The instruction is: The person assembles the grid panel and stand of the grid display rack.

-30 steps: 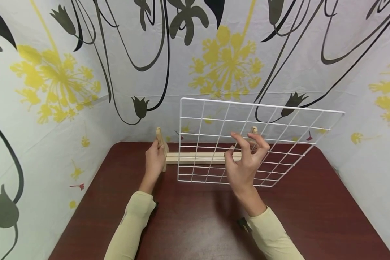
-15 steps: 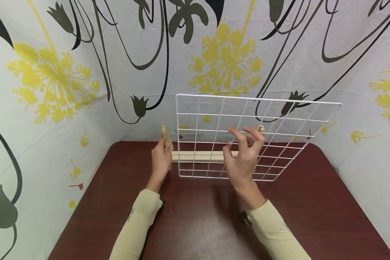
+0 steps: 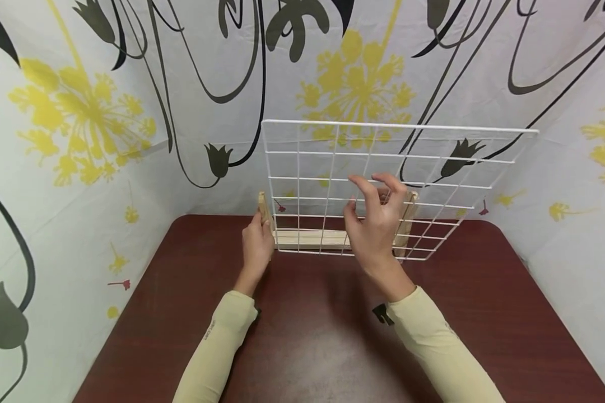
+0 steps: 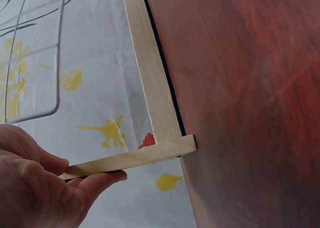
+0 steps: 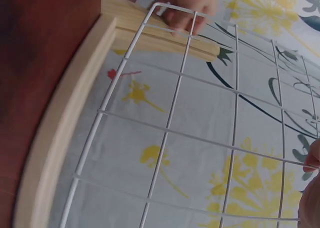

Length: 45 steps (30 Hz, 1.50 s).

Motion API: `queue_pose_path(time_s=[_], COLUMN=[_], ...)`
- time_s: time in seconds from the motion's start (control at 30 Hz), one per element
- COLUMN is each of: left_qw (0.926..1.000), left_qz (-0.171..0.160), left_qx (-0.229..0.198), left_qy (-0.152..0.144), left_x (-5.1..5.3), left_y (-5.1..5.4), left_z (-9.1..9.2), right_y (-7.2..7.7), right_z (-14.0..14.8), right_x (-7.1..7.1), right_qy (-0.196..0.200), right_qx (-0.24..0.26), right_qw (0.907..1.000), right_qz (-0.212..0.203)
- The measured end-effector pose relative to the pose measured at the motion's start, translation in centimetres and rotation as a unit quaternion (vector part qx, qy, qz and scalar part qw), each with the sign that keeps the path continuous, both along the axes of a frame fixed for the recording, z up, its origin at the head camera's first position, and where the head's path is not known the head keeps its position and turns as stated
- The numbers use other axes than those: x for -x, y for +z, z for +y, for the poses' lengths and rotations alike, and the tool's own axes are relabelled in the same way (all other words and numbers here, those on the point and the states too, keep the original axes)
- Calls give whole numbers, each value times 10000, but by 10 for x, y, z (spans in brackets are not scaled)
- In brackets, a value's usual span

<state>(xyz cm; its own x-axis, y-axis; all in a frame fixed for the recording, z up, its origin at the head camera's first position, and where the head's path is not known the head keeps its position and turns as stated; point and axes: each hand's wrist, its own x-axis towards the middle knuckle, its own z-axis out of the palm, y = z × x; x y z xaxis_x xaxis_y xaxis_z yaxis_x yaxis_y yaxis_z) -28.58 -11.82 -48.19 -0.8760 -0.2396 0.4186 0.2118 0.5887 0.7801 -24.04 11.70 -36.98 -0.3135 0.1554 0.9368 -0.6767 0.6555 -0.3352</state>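
A white wire grid point(image 3: 298, 151) is held up, tilted, in front of a wooden frame, whose long bar point(image 3: 310, 239) lies low across the back of the table. My right hand point(image 3: 375, 235) pinches the grid's wires near its middle, fingers bent. My left hand point(image 3: 257, 246) grips the frame's left upright piece point(image 3: 264, 208). In the left wrist view the left hand point(image 4: 45, 183) pinches that flat wooden piece point(image 4: 130, 159) between thumb and fingers. The right wrist view shows the grid point(image 5: 167, 130) in front of the bar point(image 5: 65, 118), with part of the right hand point(image 5: 311, 188) at the edge.
The dark red table point(image 3: 302, 336) spreads below and around the frame. A patterned cloth point(image 3: 181, 129) stands behind it and at both sides. The frame's right upright point(image 3: 406, 224) is partly behind the grid.
The right hand and the grid have risen, the grid's lower edge now nearer the wooden bar. The left hand and the wooden frame have shifted a little to the right.
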Motion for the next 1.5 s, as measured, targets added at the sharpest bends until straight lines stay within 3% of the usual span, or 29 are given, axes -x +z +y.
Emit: queue_pose_path(time_s=[0.37,0.67,0.8,0.97,1.17,1.5], left_qw=[9989,9981,9977,9971,9967,9972], left_qz=[36,-48,-148,-260,-223,-38], left_qx=[457,608,630,665,738,725], left_qy=[-15,-66,-224,-278,-252,-205], left_x=[-4,-3,-1,0,-2,-3], left_y=[-3,0,-1,-2,-2,-3], left_z=[-1,-5,-6,-6,-7,-6], right_y=[54,98,112,119,117,116], right_z=[-14,-26,-29,-33,-39,-44], right_x=[19,40,52,65,76,83], right_qy=[188,201,123,123,162,52], right_qx=[-611,-518,-529,-542,-545,-572], right_qw=[9980,9981,9980,9981,9983,9984], right_qz=[-10,263,328,265,147,12])
